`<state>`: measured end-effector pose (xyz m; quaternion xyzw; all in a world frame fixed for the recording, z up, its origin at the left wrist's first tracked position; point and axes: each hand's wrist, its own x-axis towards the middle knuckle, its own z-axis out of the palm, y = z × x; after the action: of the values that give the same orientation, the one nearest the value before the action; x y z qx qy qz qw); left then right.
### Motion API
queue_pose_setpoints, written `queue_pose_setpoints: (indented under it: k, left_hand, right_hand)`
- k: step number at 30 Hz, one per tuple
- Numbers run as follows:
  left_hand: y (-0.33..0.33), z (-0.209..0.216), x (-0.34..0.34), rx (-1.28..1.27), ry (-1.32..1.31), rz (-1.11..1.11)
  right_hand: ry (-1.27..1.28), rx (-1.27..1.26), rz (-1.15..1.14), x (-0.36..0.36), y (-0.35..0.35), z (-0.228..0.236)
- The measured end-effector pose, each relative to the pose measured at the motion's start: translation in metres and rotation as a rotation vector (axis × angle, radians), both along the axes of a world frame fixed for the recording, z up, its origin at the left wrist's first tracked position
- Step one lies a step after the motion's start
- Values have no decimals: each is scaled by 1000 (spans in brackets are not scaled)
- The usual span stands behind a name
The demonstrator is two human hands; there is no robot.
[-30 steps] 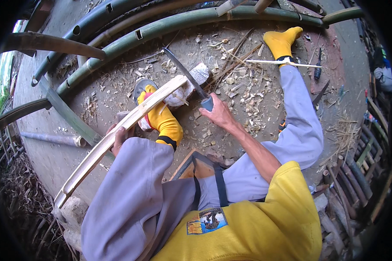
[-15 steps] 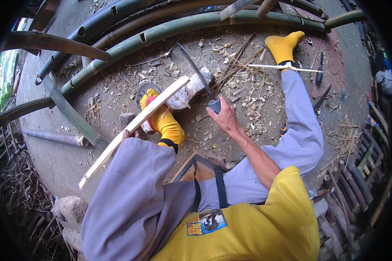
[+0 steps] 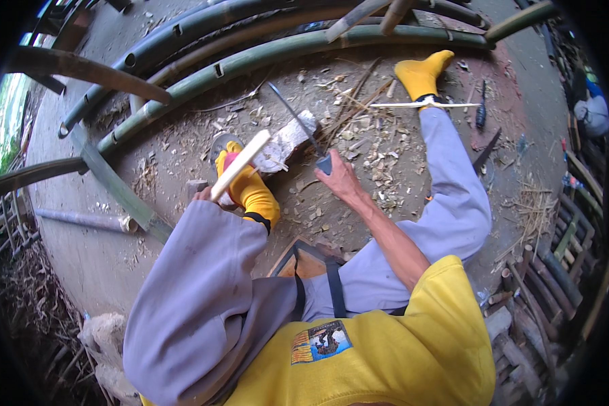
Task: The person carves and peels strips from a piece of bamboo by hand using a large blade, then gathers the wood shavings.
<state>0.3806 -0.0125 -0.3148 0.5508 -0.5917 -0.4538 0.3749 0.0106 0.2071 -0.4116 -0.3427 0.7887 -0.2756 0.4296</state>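
Beside my raised left knee, my left hand [image 3: 204, 193] is closed around a pale wooden stick [image 3: 242, 162]; the knee hides most of the hand. The stick slants up over my left foot, which wears a yellow sock [image 3: 256, 194]. My right hand [image 3: 342, 179] grips a long-bladed knife [image 3: 294, 116] by its dark grey handle, the blade pointing up and away to the left. Under the blade, just past my foot, lies a whitish chopped block [image 3: 287, 139]. Wood chips [image 3: 372, 152] litter the ground around it.
Long green bamboo poles [image 3: 271, 55] run across the far side. A thin pale stick [image 3: 392, 105] crosses my right ankle, near a dark-handled tool [image 3: 481, 111] and a dark blade [image 3: 486, 150]. Cut bamboo pieces [image 3: 555, 287] are stacked at the right.
The pale stick has shifted and turned in my left hand, so its near end no longer shows beside my knee. My right hand and the knife appear slightly further left.
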Motion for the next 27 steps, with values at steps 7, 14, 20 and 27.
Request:
queue_pose_setpoints:
  k: [7, 14, 20, 27]
  left_hand:
    - [-124, 188, 94, -280, -105, -46]
    - [-70, 275, -69, -573, 260, -212]
    - [36, 222, -183, -435, 562, -170]
    - [48, 293, -168, -466, 807, -561]
  right_hand:
    - [-42, -96, -19, 4, 3, 50]
    - [73, -266, -104, 11, 30, 115]
    - [-60, -236, -150, 32, 50, 141]
    - [-90, -467, -8, 53, 47, 214]
